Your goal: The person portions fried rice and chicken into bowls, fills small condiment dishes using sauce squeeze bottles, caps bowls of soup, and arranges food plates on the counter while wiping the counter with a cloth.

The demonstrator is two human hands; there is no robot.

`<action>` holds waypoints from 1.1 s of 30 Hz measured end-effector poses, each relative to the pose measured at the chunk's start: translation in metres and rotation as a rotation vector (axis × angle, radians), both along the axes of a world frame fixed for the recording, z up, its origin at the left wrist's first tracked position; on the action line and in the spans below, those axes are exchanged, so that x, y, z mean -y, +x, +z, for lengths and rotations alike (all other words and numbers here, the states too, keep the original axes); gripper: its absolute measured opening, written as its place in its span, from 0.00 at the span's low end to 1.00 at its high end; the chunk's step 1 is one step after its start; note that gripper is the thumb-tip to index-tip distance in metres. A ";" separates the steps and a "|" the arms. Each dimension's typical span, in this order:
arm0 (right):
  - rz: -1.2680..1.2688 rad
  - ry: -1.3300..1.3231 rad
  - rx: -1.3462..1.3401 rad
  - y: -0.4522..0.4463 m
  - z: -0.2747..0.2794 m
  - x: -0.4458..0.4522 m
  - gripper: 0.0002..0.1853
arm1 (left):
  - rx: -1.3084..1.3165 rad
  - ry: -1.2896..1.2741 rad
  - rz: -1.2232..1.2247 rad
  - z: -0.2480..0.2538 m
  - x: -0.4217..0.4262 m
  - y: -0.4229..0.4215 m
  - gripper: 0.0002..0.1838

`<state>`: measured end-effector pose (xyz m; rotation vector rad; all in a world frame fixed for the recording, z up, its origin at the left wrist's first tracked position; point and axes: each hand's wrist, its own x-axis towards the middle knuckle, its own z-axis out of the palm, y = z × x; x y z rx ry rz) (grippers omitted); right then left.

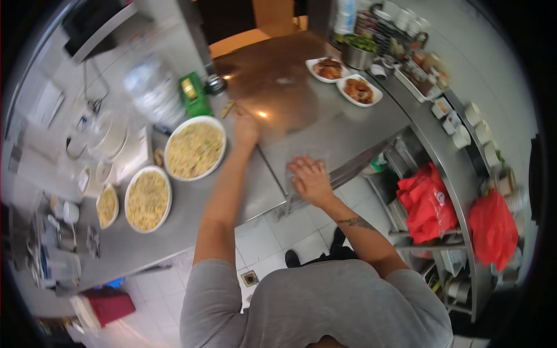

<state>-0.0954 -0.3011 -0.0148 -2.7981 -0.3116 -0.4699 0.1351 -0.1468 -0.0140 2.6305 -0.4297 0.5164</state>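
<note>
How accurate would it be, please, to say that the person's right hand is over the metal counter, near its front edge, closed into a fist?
One detail is wrong: the head view shows the person's right hand open, over the metal counter, near its front edge.

Three oval dishes (224, 142), two squarish plates (378, 97)

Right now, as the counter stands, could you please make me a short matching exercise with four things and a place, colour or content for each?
Things:
1. Left hand
2. Right hand
3. Metal pot
4. Large bag in the open shelving

Descriptions:
A. Red
B. Close to a small tan piece
C. Filled with green leaves
D. Palm down by the front edge of the counter

Pairs: 1-B, 2-D, 3-C, 4-A
</note>
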 end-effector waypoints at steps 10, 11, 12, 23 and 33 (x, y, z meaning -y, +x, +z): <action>-0.393 0.020 0.072 0.021 -0.004 0.240 0.21 | -0.263 0.293 0.463 -0.008 0.012 0.057 0.18; -0.411 0.033 0.083 0.025 -0.004 0.261 0.21 | -0.125 0.209 0.491 0.013 0.021 0.036 0.16; -0.416 0.035 0.080 0.032 -0.003 0.276 0.22 | -0.115 0.170 0.490 0.028 0.024 0.026 0.16; -0.446 -0.041 -0.086 0.088 0.004 0.353 0.26 | -0.123 0.153 0.561 0.005 0.045 0.012 0.23; -0.537 -0.070 0.034 0.117 0.004 0.408 0.24 | -0.319 0.333 0.624 -0.003 0.020 0.070 0.23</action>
